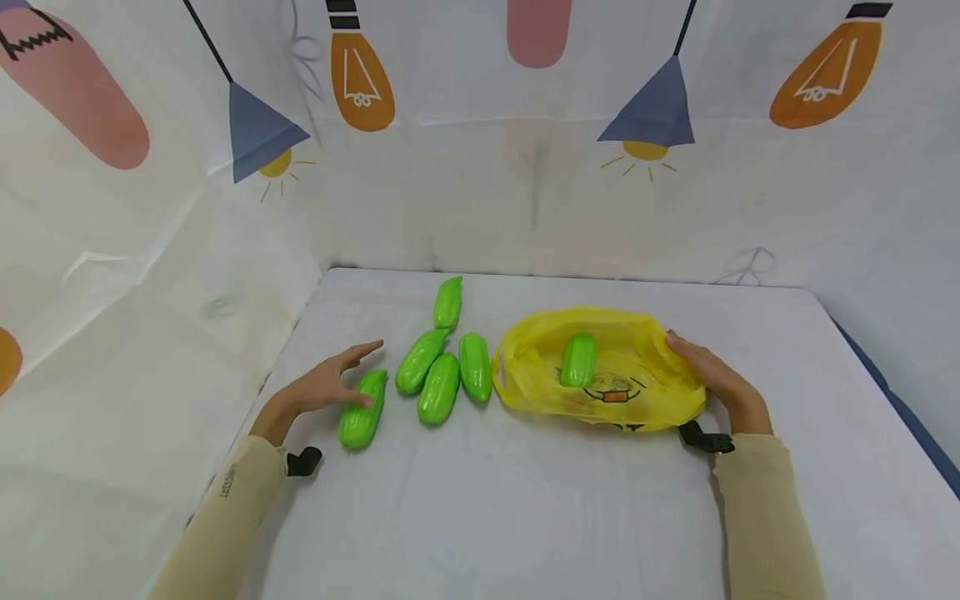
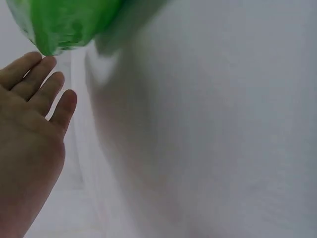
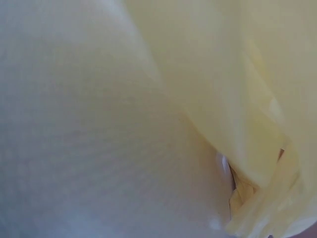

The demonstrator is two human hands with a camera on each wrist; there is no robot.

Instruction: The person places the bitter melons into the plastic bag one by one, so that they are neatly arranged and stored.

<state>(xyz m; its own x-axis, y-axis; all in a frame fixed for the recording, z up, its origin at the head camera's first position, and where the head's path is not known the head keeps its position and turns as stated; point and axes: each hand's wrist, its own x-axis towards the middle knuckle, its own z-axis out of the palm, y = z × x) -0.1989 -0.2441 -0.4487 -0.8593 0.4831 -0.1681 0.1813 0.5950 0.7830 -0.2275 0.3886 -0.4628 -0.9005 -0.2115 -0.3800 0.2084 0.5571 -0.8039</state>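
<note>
Beside the leftmost green, cucumber-like piece point(image 1: 362, 410), my left hand point(image 1: 318, 390) is spread, with the thumb over it and the fingers pointing past its upper end. The left wrist view shows the hand point(image 2: 30, 119) with extended fingers just below a green piece point(image 2: 67, 22). My right hand point(image 1: 716, 383) grips the right side of a yellow plastic bag point(image 1: 532, 333); part of that hand is hidden by the bag. One green piece point(image 1: 578, 360) lies within the bag's opening. Gathered yellow plastic point(image 3: 267, 208) fills the lower right of the right wrist view.
Several more green pieces point(image 1: 438, 389) lie grouped between the left hand and the bag, one of them point(image 1: 447, 303) farther back. The white table point(image 1: 480, 517) meets a printed cloth wall point(image 1: 465, 200) at its back edge.
</note>
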